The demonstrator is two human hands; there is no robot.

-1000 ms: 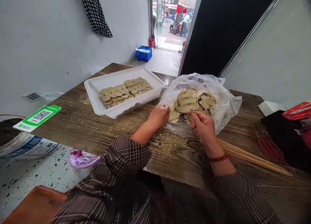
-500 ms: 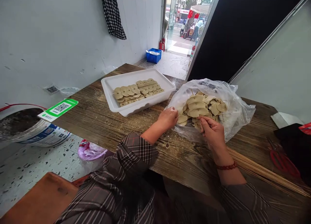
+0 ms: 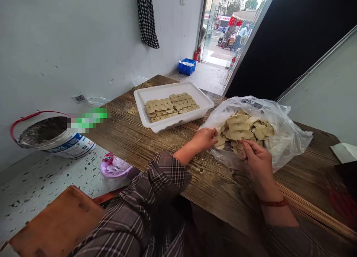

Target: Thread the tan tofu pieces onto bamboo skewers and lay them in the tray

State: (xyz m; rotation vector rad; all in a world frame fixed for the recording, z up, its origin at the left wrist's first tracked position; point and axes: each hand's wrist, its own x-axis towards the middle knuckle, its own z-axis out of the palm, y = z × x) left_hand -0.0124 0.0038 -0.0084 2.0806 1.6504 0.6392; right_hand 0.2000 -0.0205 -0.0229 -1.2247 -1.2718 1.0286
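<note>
My right hand pinches the near end of a thin wooden skewer, which runs through several flat beige discs above the plastic bag. My left hand is closed at the bag's left edge, beside the loose discs; what its fingers hold, if anything, is too small to make out. The clear plastic bag lies open on the wooden table, with a heap of beige discs inside. Left of it, a white tray holds rows of skewered discs.
A bundle of thin skewers lies on the table by my right forearm. Red-handled scissors sit at the far right. A bucket and an orange-brown stool stand at the left.
The view has shifted left, so everything appears further right. My left hand has turned slightly, its fingers nearer the discs. My right hand still pinches the skewer.
</note>
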